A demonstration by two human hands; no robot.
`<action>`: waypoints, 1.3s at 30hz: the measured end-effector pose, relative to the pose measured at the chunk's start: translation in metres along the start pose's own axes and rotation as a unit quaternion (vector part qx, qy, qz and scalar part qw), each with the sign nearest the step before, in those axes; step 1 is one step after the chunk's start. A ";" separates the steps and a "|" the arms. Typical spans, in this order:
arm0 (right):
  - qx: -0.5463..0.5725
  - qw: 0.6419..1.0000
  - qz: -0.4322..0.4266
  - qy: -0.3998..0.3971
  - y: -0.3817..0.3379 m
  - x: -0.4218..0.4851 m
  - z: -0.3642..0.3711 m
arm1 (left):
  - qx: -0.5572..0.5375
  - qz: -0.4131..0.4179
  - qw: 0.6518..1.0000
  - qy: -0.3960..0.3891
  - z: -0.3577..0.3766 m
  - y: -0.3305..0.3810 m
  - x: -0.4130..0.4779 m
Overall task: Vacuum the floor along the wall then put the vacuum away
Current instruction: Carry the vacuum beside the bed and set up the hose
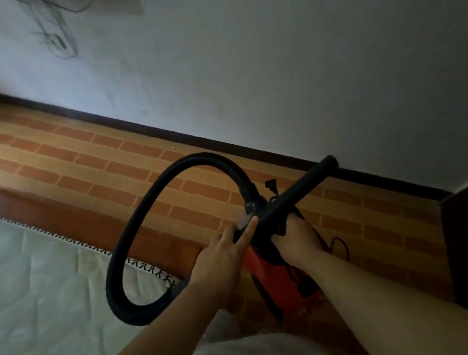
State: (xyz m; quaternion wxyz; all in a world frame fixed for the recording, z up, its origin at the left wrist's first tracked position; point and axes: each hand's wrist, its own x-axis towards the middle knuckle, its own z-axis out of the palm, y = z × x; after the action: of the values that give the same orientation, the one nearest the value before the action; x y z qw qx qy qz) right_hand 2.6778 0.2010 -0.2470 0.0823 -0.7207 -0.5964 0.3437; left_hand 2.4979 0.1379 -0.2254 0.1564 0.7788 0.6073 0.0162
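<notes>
The right hand (pixel 295 238) had its grip clamped on the red vacuum (pixel 277 275) over the floor (pixel 129 151) beside the wall (pixel 269 63); the left hand (pixel 224 259), grip apart, laid straight fingers (pixel 250 227) on the wand (pixel 297 191). The dangling plug (pixel 270 186) and the wide hose (pixel 132 244) loop could snag in carrying — both swung loose — and the vacuum's closed body hid its contents.

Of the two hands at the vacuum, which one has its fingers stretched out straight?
The left hand: its fingers lie straight against the black tube. The right hand instead curls its fingers round the top of the red vacuum.
</notes>
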 end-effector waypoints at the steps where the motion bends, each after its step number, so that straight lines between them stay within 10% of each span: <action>1: -0.007 1.000 -0.011 -0.009 -0.005 0.011 -0.002 | -0.003 -0.011 1.000 0.002 0.000 -0.003 0.006; 39: -0.113 0.945 -0.200 -0.232 -0.233 0.451 -0.062 | -0.076 -0.301 0.948 0.072 -0.083 -0.158 0.369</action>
State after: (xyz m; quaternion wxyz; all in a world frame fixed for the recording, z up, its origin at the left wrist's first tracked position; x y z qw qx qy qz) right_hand 2.5510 0.6965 -0.2564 -0.0735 -0.4912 -0.7661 0.4080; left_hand 2.4276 0.5412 -0.2489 0.1687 0.5425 0.8199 0.0706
